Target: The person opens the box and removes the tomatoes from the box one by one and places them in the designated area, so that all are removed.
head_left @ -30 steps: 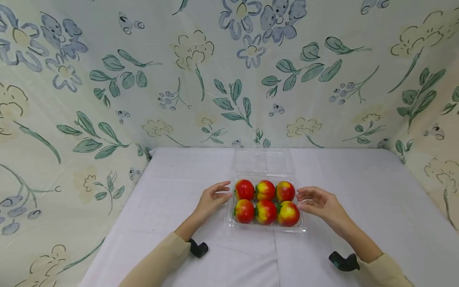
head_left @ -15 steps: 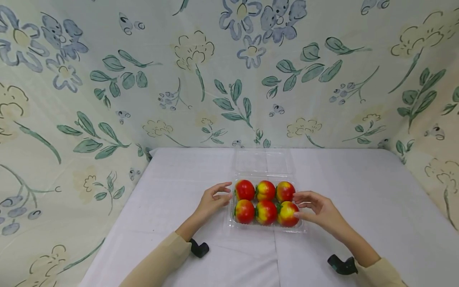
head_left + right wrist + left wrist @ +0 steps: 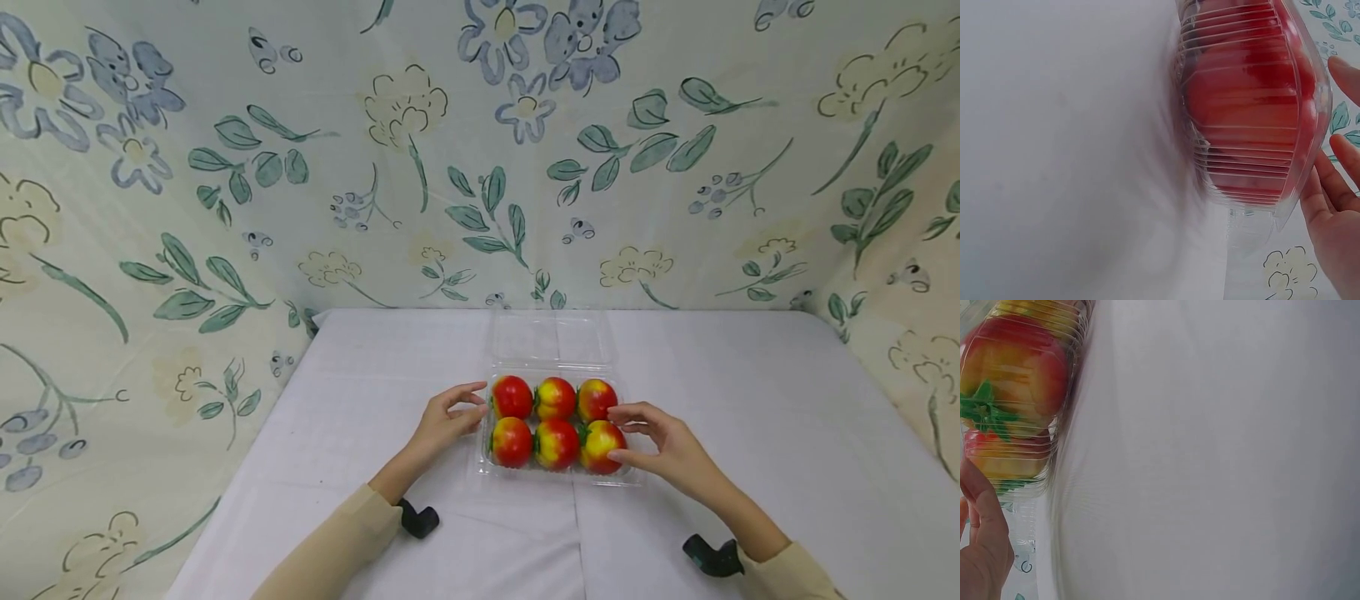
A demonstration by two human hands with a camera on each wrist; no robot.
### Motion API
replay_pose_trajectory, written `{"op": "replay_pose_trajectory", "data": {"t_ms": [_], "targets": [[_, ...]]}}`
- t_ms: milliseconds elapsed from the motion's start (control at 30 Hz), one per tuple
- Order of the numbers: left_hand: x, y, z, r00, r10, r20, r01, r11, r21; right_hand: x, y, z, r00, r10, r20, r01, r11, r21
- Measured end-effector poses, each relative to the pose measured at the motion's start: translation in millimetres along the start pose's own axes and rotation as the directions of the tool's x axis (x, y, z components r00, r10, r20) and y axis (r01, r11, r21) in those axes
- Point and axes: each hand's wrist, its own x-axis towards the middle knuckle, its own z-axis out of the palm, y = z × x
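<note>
Flanking one clear container (image 3: 525,474) of six red-yellow fruits (image 3: 557,444): two hands (image 3: 675,447).

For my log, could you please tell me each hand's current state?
Left hand: open, empty, beside the clear rectangular plastic box.
Right hand: open, empty, by a round red-yellow fruit.

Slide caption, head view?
Left hand and right hand flank six red-and-yellow fruits in an open clear box.
</note>
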Motion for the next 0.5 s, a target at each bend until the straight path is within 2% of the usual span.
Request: {"op": "replay_pose_trajectory", "data": {"t_ms": [233, 500], "targets": [[0.6, 0.3, 1.0, 1.0, -0.018, 0.003, 0.018, 1.0, -0.019, 0.4, 2.9, 2.8, 0.999, -0.029, -0.015, 0.029, 0.999, -0.039], [0.6, 0.4, 1.0, 1.0, -0.024, 0.004, 0.025, 0.999, -0.033, -0.1, 2.3, 7.1, 0.999, -0.024, -0.033, 0.02, 0.994, -0.111]]}}
